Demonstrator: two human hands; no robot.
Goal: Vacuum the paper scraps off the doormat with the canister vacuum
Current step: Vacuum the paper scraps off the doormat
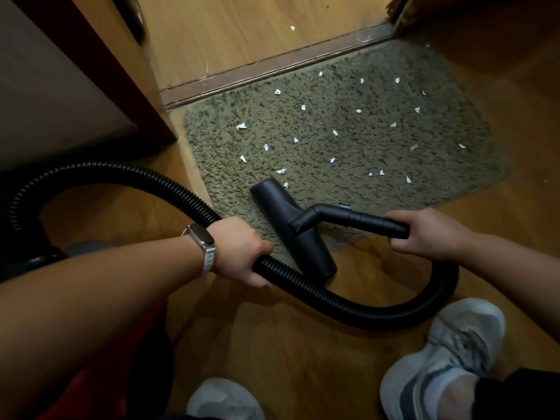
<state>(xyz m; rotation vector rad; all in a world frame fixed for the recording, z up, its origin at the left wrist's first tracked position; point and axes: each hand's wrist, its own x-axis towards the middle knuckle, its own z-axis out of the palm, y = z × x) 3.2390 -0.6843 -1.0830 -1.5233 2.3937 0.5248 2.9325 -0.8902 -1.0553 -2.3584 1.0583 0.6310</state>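
A green shaggy doormat (378, 122) lies on the wooden floor below a door threshold. Several white paper scraps (241, 126) are strewn over its pile. The black floor nozzle (291, 225) of the vacuum rests on the mat's near left corner, one end past the edge. My right hand (424, 233) grips the black handle tube (363, 221) leading to the nozzle. My left hand (242, 251) grips the black ribbed hose (348, 307), which loops under both hands. The canister (36, 256) is mostly hidden at the left behind my forearm.
A dark red door frame (121, 71) and wall stand at the left. The brown threshold strip (272, 68) runs behind the mat, with one scrap (292, 28) on the floor beyond. My two grey sneakers (448, 359) stand on the wooden floor at the bottom.
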